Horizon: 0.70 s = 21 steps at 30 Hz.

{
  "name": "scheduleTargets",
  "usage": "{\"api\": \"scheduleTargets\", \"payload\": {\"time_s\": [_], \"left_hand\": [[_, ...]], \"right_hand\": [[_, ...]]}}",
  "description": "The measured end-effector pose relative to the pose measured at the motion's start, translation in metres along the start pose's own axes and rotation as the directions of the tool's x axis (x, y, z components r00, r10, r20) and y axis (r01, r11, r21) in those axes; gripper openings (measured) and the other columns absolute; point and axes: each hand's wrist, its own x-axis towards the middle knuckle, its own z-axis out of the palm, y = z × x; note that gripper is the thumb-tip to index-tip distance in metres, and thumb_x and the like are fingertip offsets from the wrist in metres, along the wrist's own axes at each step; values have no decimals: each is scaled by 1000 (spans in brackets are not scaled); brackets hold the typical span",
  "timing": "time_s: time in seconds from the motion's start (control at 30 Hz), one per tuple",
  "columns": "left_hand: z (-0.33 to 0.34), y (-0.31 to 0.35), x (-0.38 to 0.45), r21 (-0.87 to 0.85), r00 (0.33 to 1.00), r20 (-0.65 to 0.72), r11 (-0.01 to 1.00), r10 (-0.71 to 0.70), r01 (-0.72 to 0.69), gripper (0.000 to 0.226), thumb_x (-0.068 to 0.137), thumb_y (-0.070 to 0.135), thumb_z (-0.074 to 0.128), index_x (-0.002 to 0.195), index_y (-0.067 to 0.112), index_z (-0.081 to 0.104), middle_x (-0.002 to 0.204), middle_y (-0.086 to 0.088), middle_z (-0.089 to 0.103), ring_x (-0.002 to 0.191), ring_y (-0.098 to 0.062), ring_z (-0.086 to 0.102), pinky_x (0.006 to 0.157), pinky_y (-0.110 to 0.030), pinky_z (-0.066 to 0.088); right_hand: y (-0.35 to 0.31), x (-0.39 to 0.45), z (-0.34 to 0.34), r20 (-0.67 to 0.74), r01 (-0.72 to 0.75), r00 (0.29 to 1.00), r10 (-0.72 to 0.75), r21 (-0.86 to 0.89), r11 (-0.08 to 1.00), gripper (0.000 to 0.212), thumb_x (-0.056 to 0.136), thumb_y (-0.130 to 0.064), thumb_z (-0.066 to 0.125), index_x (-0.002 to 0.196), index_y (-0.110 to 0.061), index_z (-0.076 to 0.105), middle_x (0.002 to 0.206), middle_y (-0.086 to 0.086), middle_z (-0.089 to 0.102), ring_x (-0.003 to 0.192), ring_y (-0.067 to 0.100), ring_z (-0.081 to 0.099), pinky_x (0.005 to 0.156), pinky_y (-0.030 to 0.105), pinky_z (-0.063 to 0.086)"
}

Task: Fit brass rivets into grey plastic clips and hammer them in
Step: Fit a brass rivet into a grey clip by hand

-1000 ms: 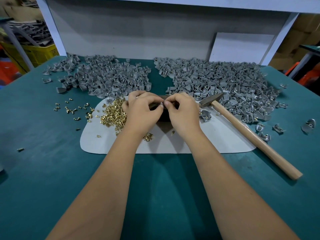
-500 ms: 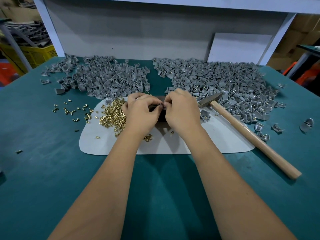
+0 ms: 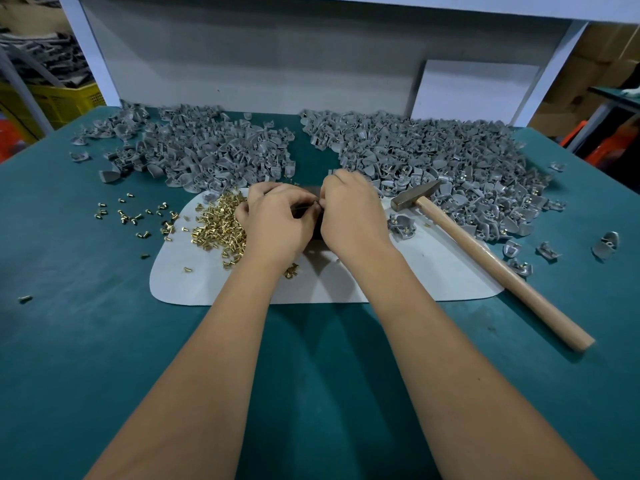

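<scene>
Head view, hands: the left hand and right hand meet knuckle to knuckle over the far middle of the white mat, fingers curled inward, fingertips nearly touching.
Left hand grip: fingers and thumb pinch together at the meeting point; what they pinch is too small and hidden to name.
Right hand grip: fingers curl down over the same spot; whether they hold a clip or a rivet cannot be told.
Between the hands: a dark block shows on the mat, partly covered by both hands.
Rivets: a heap of brass rivets lies on the mat's left part, touching the left hand's outer side; loose rivets are scattered on the green table left of the mat.
Clips, left: a pile of grey clips spreads beyond the mat's far left corner.
Clips, right: a larger pile with rivets fitted spreads beyond the mat's far right side.
Hammer: the hammer lies across the mat's right edge, head near the right hand, wooden handle running out over the table towards the near right.
</scene>
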Motion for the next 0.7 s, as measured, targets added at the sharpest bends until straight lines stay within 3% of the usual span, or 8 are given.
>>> {"api": "scheduleTargets", "payload": {"time_s": [0.1, 0.17, 0.3, 0.4, 0.47, 0.57, 0.7], "left_hand": [[-1, 0, 1, 6, 1000, 17, 1000, -6, 6, 9, 88, 33, 66, 92, 33, 74, 102, 20, 65, 125, -13, 34, 87, -30, 13], [-2, 0, 3, 10, 999, 38, 1000, -12, 11, 7, 88, 34, 66, 90, 35, 73, 97, 23, 61, 125, -12, 32, 87, -29, 12], [-3, -1, 4, -3, 998, 66, 1000, -7, 7, 6, 88, 34, 66, 88, 37, 72, 94, 27, 59, 125, -11, 30, 83, -26, 11], [-2, -1, 4, -7, 998, 64, 1000, 4, -4, 7, 89, 33, 66, 89, 37, 72, 95, 27, 59, 124, -10, 30, 83, -26, 10], [-2, -1, 4, 1, 998, 58, 1000, 14, -14, 8, 89, 32, 66, 90, 35, 73, 94, 27, 59, 125, -11, 31, 83, -27, 11], [-2, -3, 5, -1, 998, 55, 1000, 18, -18, 10, 89, 31, 65, 92, 34, 74, 96, 25, 60, 125, -12, 31, 86, -28, 12], [-1, -4, 5, -4, 998, 53, 1000, 16, -16, 9, 89, 34, 65, 91, 35, 74, 97, 25, 61, 125, -12, 31, 85, -28, 12]], "right_hand": [[4, -3, 7, -9, -56, 998, 57, 71, 996, 5, 90, -9, 54, 93, -10, 59, 103, 6, 57, 101, 24, 48, 86, 31, 34], [8, -5, 7, 15, -120, 993, 119, 243, 963, 8, 92, -9, 54, 89, -10, 61, 98, 5, 57, 97, 23, 49, 85, 32, 37], [17, -5, -2, 81, -277, 955, 286, 596, 754, 20, 94, -5, 48, 94, -9, 68, 97, 1, 63, 94, 13, 55, 78, 19, 37], [17, -4, -6, 118, -347, 919, 375, 693, 632, 22, 95, -9, 48, 93, -14, 69, 92, -5, 65, 89, 7, 57, 71, 9, 40], [14, -3, -6, 114, -334, 931, 347, 652, 681, 16, 92, -12, 53, 88, -16, 69, 89, -7, 63, 86, 7, 55, 68, 11, 38], [9, -2, -2, 83, -280, 956, 282, 552, 786, 8, 87, -15, 63, 83, -12, 69, 82, -10, 54, 87, 13, 54, 76, 23, 39], [7, -1, 1, 66, -269, 959, 275, 509, 817, 4, 85, -13, 66, 83, -10, 68, 85, -7, 51, 91, 18, 54, 82, 31, 43]]}}
